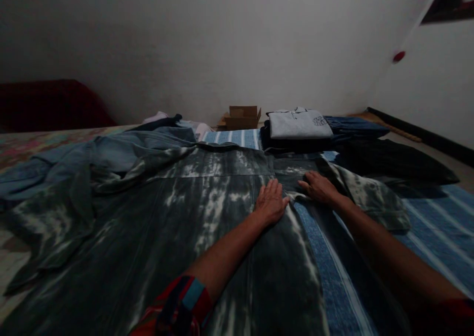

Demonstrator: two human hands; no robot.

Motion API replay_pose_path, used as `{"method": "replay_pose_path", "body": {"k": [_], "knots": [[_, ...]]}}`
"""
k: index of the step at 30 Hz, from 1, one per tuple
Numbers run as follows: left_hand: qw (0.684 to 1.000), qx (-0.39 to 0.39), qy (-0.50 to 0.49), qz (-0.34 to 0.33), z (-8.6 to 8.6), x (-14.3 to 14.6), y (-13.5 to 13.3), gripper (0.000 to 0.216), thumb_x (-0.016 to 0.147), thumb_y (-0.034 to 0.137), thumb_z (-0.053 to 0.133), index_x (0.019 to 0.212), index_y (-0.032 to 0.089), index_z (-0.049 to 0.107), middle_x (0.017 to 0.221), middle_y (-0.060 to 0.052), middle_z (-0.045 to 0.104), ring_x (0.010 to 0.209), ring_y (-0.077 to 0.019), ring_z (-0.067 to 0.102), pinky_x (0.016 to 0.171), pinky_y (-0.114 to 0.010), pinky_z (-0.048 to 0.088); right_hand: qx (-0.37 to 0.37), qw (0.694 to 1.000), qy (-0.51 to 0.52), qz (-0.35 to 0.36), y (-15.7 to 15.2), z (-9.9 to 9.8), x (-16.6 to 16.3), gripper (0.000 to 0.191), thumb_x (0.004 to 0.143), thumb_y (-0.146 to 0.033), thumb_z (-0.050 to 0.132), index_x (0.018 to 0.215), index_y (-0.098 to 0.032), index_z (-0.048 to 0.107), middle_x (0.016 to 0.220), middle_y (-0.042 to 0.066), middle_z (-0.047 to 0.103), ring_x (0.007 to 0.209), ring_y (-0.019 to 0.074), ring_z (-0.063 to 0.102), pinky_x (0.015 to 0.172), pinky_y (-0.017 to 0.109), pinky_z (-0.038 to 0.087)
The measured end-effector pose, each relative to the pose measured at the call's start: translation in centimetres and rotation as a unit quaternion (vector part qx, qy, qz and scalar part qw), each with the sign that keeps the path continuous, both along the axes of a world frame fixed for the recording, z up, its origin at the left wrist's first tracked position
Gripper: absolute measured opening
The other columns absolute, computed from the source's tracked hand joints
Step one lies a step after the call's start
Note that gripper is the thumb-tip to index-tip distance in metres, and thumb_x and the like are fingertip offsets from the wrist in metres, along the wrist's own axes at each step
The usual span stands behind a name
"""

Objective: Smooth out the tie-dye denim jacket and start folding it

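A dark green jacket (192, 217) with pale tie-dye streaks lies spread out, its collar end away from me and its sleeves out to both sides. My left hand (271, 202) rests flat on its upper right part, fingers stretched out. Just to the right, my right hand (319, 187) has its fingers curled on the cloth near the right sleeve (377, 197), pinching a fold. Below that hand, the blue striped cover (333, 257) shows beside the jacket's side edge.
A folded grey hooded sweatshirt (299, 124) tops a dark stack at the back. Folded jeans (351, 128) and a black garment (400, 163) lie to its right. Crumpled light denim (137, 148) is at left. An open cardboard box (242, 118) stands by the wall.
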State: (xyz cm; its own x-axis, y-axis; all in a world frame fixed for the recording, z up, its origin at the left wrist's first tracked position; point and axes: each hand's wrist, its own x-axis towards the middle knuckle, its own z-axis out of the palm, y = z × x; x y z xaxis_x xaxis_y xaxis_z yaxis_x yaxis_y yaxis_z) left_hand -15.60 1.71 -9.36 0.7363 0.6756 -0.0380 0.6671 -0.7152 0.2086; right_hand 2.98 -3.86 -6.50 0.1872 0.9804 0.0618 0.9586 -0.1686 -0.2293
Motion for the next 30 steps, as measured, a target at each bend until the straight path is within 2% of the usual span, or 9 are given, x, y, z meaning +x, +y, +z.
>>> {"method": "replay_pose_path", "body": {"k": [3, 5, 7, 9, 13, 16, 19, 25, 30], "knots": [[1.0, 0.013, -0.001, -0.021, -0.7, -0.2, 0.2, 0.058, 0.097, 0.041, 0.032, 0.147, 0.011, 0.027, 0.157, -0.011, 0.018, 0.145, -0.0245, 0.01, 0.118, -0.043, 0.012, 0.043, 0.997, 0.013, 0.069, -2.2, 1.3, -4.6, 0.04, 0.097, -0.036, 0.037, 0.124, -0.01, 0.053, 0.13, 0.015, 0.053, 0.122, 0.025, 0.049, 0.104, 0.041, 0.036], [0.999, 0.02, -0.001, -0.032, -1.2, -0.3, 0.2, 0.058, 0.096, 0.039, 0.035, 0.147, 0.012, 0.027, 0.157, -0.01, 0.018, 0.145, -0.0242, 0.011, 0.118, -0.042, 0.013, 0.059, 0.988, 0.027, 0.143, -4.6, 0.9, -8.2, 0.033, 0.093, -0.034, 0.045, 0.121, -0.021, 0.056, 0.134, 0.007, 0.053, 0.124, 0.021, 0.047, 0.108, 0.038, 0.034], [0.999, 0.028, -0.008, -0.024, -1.5, -0.3, 0.2, 0.054, 0.097, 0.038, 0.035, 0.146, 0.015, 0.031, 0.156, -0.009, 0.022, 0.145, -0.0233, 0.014, 0.117, -0.042, 0.015, 0.125, 0.972, 0.04, 0.196, -7.1, -0.6, -11.0, 0.048, 0.087, -0.034, 0.053, 0.131, -0.015, 0.05, 0.141, 0.014, 0.046, 0.132, 0.027, 0.04, 0.108, 0.043, 0.036], [0.999, 0.039, -0.025, -0.013, -1.5, -0.3, 0.1, 0.051, 0.097, 0.04, 0.034, 0.142, 0.016, 0.036, 0.154, -0.01, 0.027, 0.143, -0.0235, 0.019, 0.117, -0.044, 0.017, 0.149, 0.976, 0.022, 0.159, -9.4, -2.8, -12.5, 0.062, 0.084, -0.034, 0.056, 0.138, -0.008, 0.041, 0.147, 0.022, 0.035, 0.138, 0.0321, 0.03, 0.106, 0.049, 0.037], [0.997, 0.039, -0.06, -0.03, -0.6, -0.4, -0.3, 0.049, 0.098, 0.042, 0.035, 0.136, 0.013, 0.042, 0.15, -0.013, 0.036, 0.141, -0.0249, 0.027, 0.115, -0.045, 0.022, 0.117, 0.984, -0.023, 0.132, -11.4, -6.0, -12.5, 0.061, 0.088, -0.041, 0.051, 0.139, -0.007, 0.043, 0.147, 0.021, 0.037, 0.137, 0.0329, 0.032, 0.107, 0.052, 0.035], [0.997, 0.032, -0.064, -0.03, 0.5, -1.2, -0.6, 0.044, 0.097, 0.037, 0.039, 0.132, 0.012, 0.046, 0.148, -0.013, 0.039, 0.14, -0.0236, 0.029, 0.115, -0.041, 0.024, 0.102, 0.985, -0.048, 0.131, -11.4, -6.5, -12.1, 0.061, 0.089, -0.046, 0.049, 0.137, -0.008, 0.047, 0.146, 0.02, 0.039, 0.136, 0.0331, 0.034, 0.108, 0.051, 0.035], [0.998, 0.032, -0.053, -0.014, 1.1, -2.6, -1.0, 0.047, 0.096, 0.037, 0.04, 0.135, 0.012, 0.043, 0.151, -0.013, 0.034, 0.143, -0.0244, 0.022, 0.116, -0.041, 0.021, 0.104, 0.984, -0.058, 0.128, -11.3, -6.5, -12.1, 0.061, 0.089, -0.049, 0.05, 0.136, -0.009, 0.048, 0.146, 0.019, 0.038, 0.135, 0.0327, 0.036, 0.107, 0.05, 0.037], [0.999, -0.003, -0.007, 0.033, 0.0, -5.7, -1.3, 0.071, 0.093, 0.057, 0.032, 0.146, 0.009, 0.03, 0.156, -0.016, 0.018, 0.145, -0.028, 0.008, 0.117, -0.048, 0.013, 0.142, 0.979, -0.067, 0.129, -11.3, -7.7, -12.1, 0.061, 0.09, -0.05, 0.049, 0.138, -0.013, 0.047, 0.147, 0.016, 0.038, 0.133, 0.0321, 0.039, 0.106, 0.048, 0.039], [0.999, -0.014, -0.009, 0.029, -0.7, -5.9, -0.9, 0.076, 0.092, 0.063, 0.027, 0.147, 0.011, 0.028, 0.156, -0.014, 0.018, 0.145, -0.0266, 0.008, 0.117, -0.049, 0.012, 0.188, 0.97, -0.08, 0.131, -11.1, -9.0, -11.8, 0.06, 0.088, -0.052, 0.05, 0.135, -0.014, 0.051, 0.145, 0.015, 0.043, 0.13, 0.0321, 0.043, 0.102, 0.046, 0.043]]}}
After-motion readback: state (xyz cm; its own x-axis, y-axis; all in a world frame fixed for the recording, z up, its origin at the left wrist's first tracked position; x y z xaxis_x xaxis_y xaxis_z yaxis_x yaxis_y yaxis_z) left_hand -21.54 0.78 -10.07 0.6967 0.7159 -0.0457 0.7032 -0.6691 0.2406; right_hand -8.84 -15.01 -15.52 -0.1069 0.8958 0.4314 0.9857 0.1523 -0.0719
